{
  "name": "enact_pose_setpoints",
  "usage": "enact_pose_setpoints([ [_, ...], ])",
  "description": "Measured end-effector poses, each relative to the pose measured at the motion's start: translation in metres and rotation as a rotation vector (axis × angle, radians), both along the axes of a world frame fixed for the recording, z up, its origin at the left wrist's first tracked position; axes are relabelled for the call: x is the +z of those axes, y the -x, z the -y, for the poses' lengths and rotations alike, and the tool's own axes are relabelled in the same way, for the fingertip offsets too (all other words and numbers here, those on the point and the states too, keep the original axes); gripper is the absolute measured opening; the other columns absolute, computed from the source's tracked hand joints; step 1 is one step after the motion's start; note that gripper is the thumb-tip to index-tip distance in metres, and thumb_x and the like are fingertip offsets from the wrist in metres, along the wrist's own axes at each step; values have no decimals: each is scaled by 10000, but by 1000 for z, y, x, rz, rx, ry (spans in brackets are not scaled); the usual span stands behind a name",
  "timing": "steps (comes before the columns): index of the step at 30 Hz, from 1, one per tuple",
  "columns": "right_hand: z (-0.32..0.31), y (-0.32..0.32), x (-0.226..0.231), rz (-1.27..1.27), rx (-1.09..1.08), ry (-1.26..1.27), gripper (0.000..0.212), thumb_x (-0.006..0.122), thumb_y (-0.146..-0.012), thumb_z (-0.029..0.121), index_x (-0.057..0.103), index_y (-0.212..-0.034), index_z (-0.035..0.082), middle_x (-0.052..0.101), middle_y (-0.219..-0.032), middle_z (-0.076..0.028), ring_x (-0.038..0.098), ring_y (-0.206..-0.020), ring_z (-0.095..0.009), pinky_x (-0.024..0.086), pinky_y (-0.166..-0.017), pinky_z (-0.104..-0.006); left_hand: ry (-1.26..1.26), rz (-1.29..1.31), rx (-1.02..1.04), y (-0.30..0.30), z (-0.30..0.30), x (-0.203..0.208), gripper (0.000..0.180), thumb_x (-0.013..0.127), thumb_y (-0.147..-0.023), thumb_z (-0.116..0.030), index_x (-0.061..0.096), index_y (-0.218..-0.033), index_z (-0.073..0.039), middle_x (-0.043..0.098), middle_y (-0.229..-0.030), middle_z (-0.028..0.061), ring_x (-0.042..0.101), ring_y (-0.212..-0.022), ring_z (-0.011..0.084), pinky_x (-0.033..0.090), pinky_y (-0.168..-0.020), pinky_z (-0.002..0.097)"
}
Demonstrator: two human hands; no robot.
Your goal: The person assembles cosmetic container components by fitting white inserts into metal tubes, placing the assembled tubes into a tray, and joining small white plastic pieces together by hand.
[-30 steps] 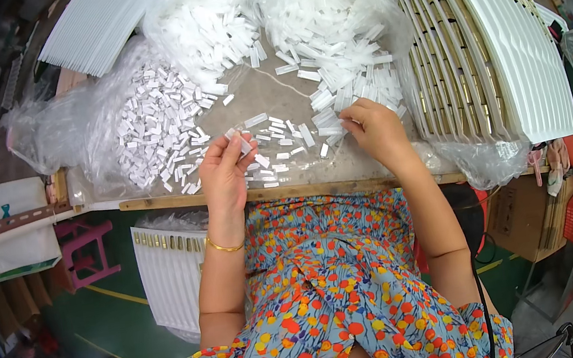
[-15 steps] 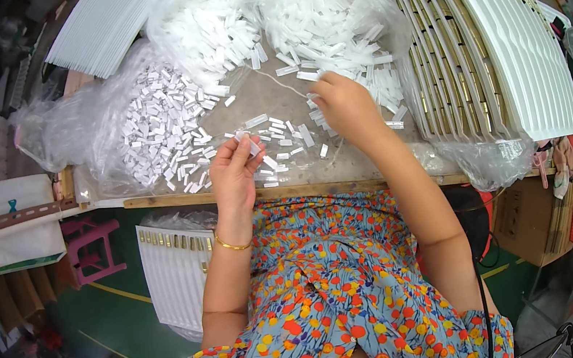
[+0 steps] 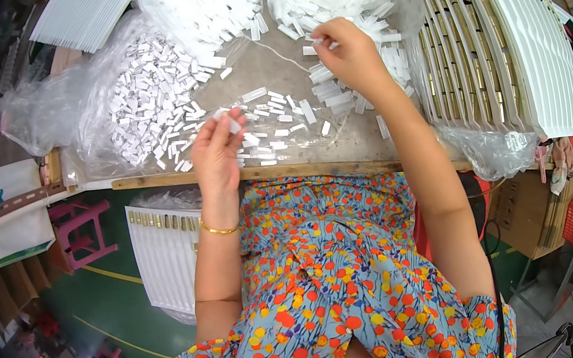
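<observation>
My left hand [image 3: 215, 151], palm up near the table's front edge, pinches a small translucent plastic piece [image 3: 230, 122] between thumb and fingers. Farther off to the right, my right hand [image 3: 351, 54] has its fingers curled together, with a small pale plastic piece [image 3: 316, 41] at the tips. Under and beside it lie longer clear plastic pieces [image 3: 338, 100]. Short white plastic pieces [image 3: 143, 100] form a heap to the left, and several more are scattered between my hands. The right palm is turned away from view.
Clear bags of plastic pieces [image 3: 201, 15] stand at the back. On the right are white ribbed trays [image 3: 533, 34] beside rows of brass-coloured parts [image 3: 462, 44]. A stack of white sheets [image 3: 84, 13] lies back left. The wooden table edge [image 3: 285, 171] runs before me; a pink stool [image 3: 82, 233] stands below.
The view has shifted slightly. My right hand has moved a little away from me, uncovering clear pieces on the table. My left hand still pinches its piece.
</observation>
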State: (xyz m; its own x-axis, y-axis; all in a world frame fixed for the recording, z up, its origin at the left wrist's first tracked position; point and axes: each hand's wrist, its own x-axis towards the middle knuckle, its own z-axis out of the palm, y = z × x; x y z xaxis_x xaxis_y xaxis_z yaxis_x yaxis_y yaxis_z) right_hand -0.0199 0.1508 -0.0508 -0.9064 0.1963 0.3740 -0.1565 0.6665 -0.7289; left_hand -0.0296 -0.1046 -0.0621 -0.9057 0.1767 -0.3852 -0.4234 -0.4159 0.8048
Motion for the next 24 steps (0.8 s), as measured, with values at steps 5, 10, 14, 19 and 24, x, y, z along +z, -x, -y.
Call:
enact_pose_setpoints([
  [5, 39, -56, 0, 295, 10, 808, 176, 626, -758, 9, 578, -928, -3, 618, -864, -61, 594, -795, -106, 482, -642, -220, -132, 141, -250, -18, -50, 2, 160, 552, -860, -103, 560, -971, 12, 612, -1014, 157, 616, -899, 225, 511, -753, 286],
  [10, 49, -71, 1, 3, -42, 392, 160, 619, -747, -17, 594, -904, 3, 627, -840, -76, 616, -724, -165, 500, -629, -262, -129, 67, -246, -16, -64, 16, 158, 553, -863, -107, 556, -972, 7, 613, -1005, 156, 620, -890, 220, 518, -742, 286],
  [14, 50, -74, 6, 32, -123, 191, 166, 613, -744, -27, 596, -906, 0, 629, -867, -103, 621, -708, -187, 508, -627, -282, -104, 45, -277, -15, -65, 18, 158, 554, -862, -104, 557, -972, 11, 614, -997, 155, 619, -896, 224, 525, -731, 281],
  [19, 61, -82, 9, -48, -131, 346, 241, 637, -737, 0, 617, -977, 15, 633, -892, -117, 622, -712, -208, 498, -601, -278, 37, -83, -277, -15, -67, 17, 175, 581, -843, -79, 556, -981, 25, 622, -977, 157, 620, -876, 199, 527, -703, 265],
  [24, 70, -82, 10, -53, -121, 419, 263, 647, -720, -9, 630, -981, 26, 640, -878, -114, 615, -747, -208, 488, -618, -286, 99, -205, -317, -17, -71, 13, 180, 576, -838, -41, 552, -997, 40, 623, -973, 158, 616, -857, 177, 527, -715, 268],
])
